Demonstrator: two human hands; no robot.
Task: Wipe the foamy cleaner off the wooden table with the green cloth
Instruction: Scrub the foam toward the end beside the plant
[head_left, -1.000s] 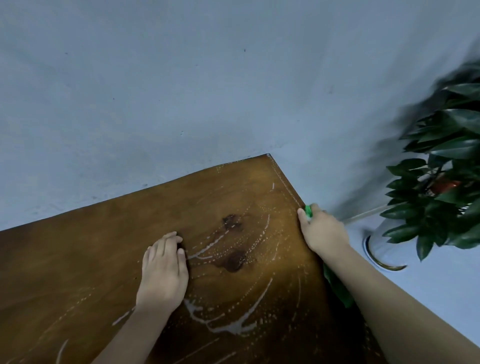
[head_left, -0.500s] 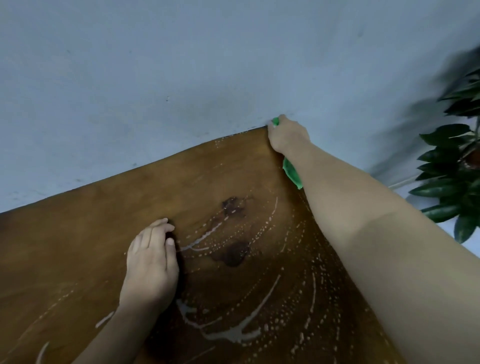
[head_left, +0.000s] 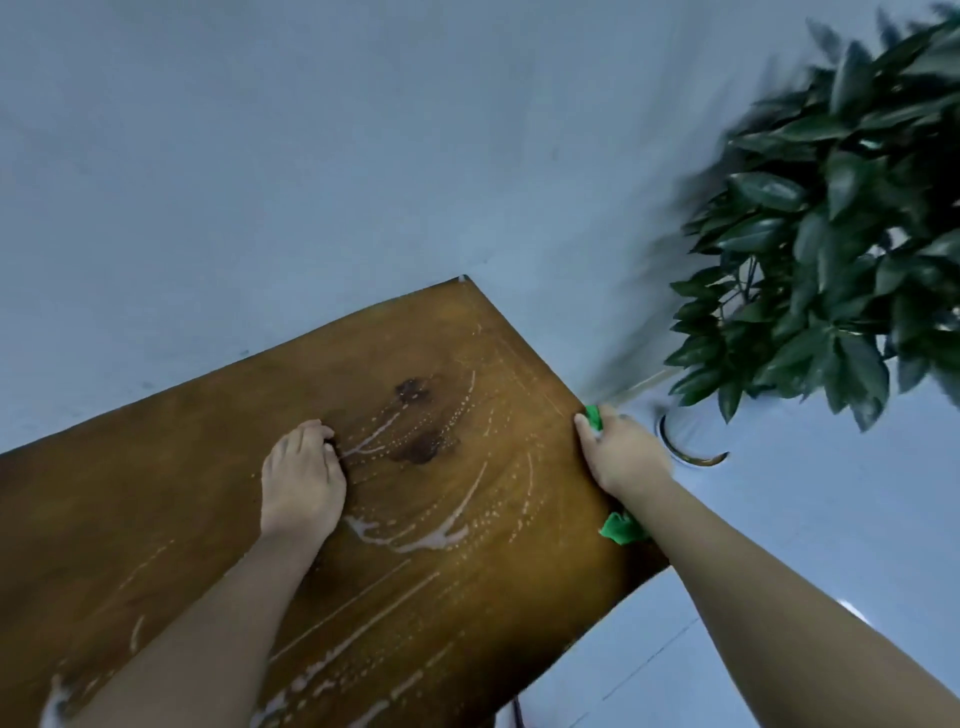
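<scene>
The wooden table (head_left: 218, 467) fills the lower left, streaked with white foamy cleaner (head_left: 415, 540) in arcs and dotted lines. My right hand (head_left: 621, 454) grips the green cloth (head_left: 621, 529) against the table's right edge; green shows above the fingers and below the wrist, the rest is hidden under the hand. My left hand (head_left: 301, 480) rests palm down on the tabletop near two dark knots, fingers lightly curled, holding nothing.
A pale wall runs behind the table's far edge. A leafy potted plant (head_left: 831, 260) stands right of the table, its pot rim (head_left: 691, 452) just beyond my right hand. Light floor tiles lie lower right.
My right hand with the cloth has slid back along the right edge, from the far corner toward me. The left hand stays planted.
</scene>
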